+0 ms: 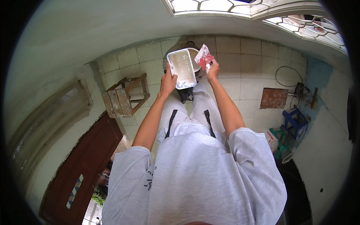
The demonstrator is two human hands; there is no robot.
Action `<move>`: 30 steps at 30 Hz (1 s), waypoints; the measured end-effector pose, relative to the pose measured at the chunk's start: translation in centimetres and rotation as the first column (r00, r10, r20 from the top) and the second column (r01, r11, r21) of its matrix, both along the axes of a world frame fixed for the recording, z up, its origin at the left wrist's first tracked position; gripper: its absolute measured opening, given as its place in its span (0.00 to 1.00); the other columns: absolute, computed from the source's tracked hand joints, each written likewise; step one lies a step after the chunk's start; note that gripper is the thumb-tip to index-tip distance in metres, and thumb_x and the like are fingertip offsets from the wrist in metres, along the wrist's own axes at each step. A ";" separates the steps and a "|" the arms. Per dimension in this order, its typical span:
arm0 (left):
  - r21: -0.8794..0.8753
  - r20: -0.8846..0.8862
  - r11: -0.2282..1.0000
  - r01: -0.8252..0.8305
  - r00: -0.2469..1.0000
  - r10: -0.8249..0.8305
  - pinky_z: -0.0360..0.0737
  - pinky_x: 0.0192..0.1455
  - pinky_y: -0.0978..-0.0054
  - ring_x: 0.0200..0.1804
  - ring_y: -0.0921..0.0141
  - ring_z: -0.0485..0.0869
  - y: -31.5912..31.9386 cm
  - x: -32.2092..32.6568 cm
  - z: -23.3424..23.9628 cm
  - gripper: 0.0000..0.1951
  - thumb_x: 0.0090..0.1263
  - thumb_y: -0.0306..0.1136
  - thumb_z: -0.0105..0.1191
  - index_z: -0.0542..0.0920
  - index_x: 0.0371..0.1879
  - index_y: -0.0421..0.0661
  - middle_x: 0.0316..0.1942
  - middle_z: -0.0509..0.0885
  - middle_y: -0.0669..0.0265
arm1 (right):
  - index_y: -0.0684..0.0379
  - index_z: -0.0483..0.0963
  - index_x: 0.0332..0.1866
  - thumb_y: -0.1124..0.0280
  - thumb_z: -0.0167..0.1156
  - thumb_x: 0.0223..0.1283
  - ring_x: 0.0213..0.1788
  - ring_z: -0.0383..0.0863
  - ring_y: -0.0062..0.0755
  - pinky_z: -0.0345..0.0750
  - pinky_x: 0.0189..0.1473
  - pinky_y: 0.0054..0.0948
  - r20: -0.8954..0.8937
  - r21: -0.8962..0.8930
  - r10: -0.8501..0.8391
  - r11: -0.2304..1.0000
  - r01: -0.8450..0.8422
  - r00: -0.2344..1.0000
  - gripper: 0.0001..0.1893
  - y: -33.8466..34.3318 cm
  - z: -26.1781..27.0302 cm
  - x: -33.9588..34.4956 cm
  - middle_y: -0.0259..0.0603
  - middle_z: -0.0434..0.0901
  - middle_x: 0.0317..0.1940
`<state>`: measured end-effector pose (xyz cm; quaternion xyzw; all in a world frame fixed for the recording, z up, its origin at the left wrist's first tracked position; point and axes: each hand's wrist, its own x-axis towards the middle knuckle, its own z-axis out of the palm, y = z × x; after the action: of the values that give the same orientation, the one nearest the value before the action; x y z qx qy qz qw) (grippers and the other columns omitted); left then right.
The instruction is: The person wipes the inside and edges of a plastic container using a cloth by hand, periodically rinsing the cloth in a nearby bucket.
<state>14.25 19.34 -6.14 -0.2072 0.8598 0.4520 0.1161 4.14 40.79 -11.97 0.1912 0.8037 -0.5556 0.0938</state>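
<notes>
My left hand (168, 81) grips the left side of a shallow rectangular plastic tray (182, 67) with a pale, smeared inside and white residue at its near end. In my right hand (213, 69) is a red plastic scraper (203, 54), its blade coated with white filler and pointing up and away. The scraper is to the right of the tray, apart from it. Beneath both, partly hidden by the tray, a round tub (194, 52) with pale contents stands at a dark, round-rimmed container (175, 47).
A worn wooden stool (116, 102) lies at left near a brown door (92, 140). At right are a brown board (273, 98), a cable (277, 76), a blue stool (295, 121), a green stool (282, 143) and a white bucket (270, 140). A person (104, 180) is beyond the doorway.
</notes>
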 end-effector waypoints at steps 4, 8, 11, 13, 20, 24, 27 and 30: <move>-0.010 -0.013 1.000 0.010 1.000 -0.011 0.80 0.39 0.53 0.32 0.45 0.84 -0.1 -0.2 0.2 0.44 0.67 0.28 0.51 0.44 0.81 0.44 0.30 0.82 0.41 | 0.60 0.83 0.51 0.70 0.64 0.66 0.41 0.89 0.37 0.80 0.47 0.35 -0.014 0.061 -0.023 0.998 0.024 1.000 0.12 0.6 -1.5 -1.6 0.47 0.89 0.39; -0.015 0.069 1.000 0.009 0.998 -0.008 0.82 0.43 0.58 0.35 0.51 0.87 -0.6 0.1 0.0 0.43 0.68 0.29 0.52 0.45 0.81 0.46 0.38 0.84 0.43 | 0.61 0.83 0.51 0.72 0.66 0.64 0.41 0.89 0.37 0.80 0.47 0.34 -0.020 0.136 0.030 0.990 -0.027 0.999 0.12 1.2 -0.4 -2.9 0.47 0.90 0.40; -0.008 0.069 1.000 0.016 0.998 -0.015 0.81 0.41 0.58 0.33 0.51 0.86 -0.3 -0.4 0.0 0.43 0.68 0.29 0.52 0.45 0.81 0.46 0.35 0.83 0.44 | 0.58 0.84 0.53 0.67 0.67 0.66 0.34 0.81 0.27 0.78 0.42 0.31 -0.037 0.098 0.009 0.995 -0.006 0.999 0.13 3.0 -0.8 -3.5 0.39 0.89 0.34; -0.035 0.057 0.999 0.011 0.998 -0.009 0.81 0.40 0.58 0.31 0.52 0.86 -0.6 0.0 -0.2 0.44 0.68 0.29 0.53 0.45 0.81 0.46 0.33 0.83 0.44 | 0.59 0.84 0.52 0.69 0.66 0.65 0.34 0.82 0.26 0.78 0.41 0.30 -0.058 0.123 0.003 0.992 0.005 0.998 0.12 2.8 0.2 -3.8 0.39 0.88 0.33; -0.015 0.024 1.000 0.013 1.000 -0.013 0.80 0.37 0.60 0.27 0.57 0.83 -0.4 -0.3 -0.7 0.44 0.67 0.28 0.53 0.44 0.81 0.47 0.27 0.80 0.48 | 0.63 0.83 0.50 0.69 0.64 0.67 0.32 0.80 0.23 0.78 0.39 0.29 -0.082 -0.003 -0.067 0.998 0.067 0.994 0.12 6.2 -0.1 -3.9 0.36 0.87 0.31; -0.007 0.018 1.000 -0.008 1.000 0.008 0.80 0.36 0.60 0.27 0.57 0.83 -0.4 0.1 -0.7 0.45 0.67 0.28 0.53 0.44 0.82 0.50 0.26 0.80 0.49 | 0.65 0.83 0.52 0.66 0.64 0.70 0.35 0.80 0.20 0.77 0.41 0.24 0.016 -0.045 0.021 0.999 -0.020 1.000 0.13 4.6 2.6 -1.9 0.33 0.87 0.36; 0.014 0.053 1.000 -0.009 0.999 0.008 0.80 0.39 0.55 0.31 0.49 0.84 -0.2 -0.3 0.0 0.45 0.67 0.27 0.52 0.43 0.81 0.47 0.29 0.82 0.43 | 0.65 0.83 0.51 0.65 0.63 0.71 0.34 0.80 0.20 0.77 0.41 0.24 -0.066 0.058 0.093 0.994 -0.089 0.993 0.14 3.7 4.1 -0.7 0.33 0.87 0.35; 0.037 0.072 0.999 -0.009 0.997 0.006 0.80 0.41 0.53 0.33 0.45 0.85 0.1 -0.8 0.8 0.45 0.66 0.27 0.52 0.43 0.81 0.47 0.31 0.83 0.41 | 0.64 0.82 0.52 0.67 0.61 0.71 0.38 0.84 0.34 0.78 0.45 0.30 -0.204 0.140 0.232 0.968 -0.206 0.951 0.13 3.5 3.5 -0.4 0.44 0.86 0.38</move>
<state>13.50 19.47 -5.35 -0.2244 0.8456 0.4609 0.1490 3.69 44.26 -8.48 0.0436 0.8565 -0.5114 0.0547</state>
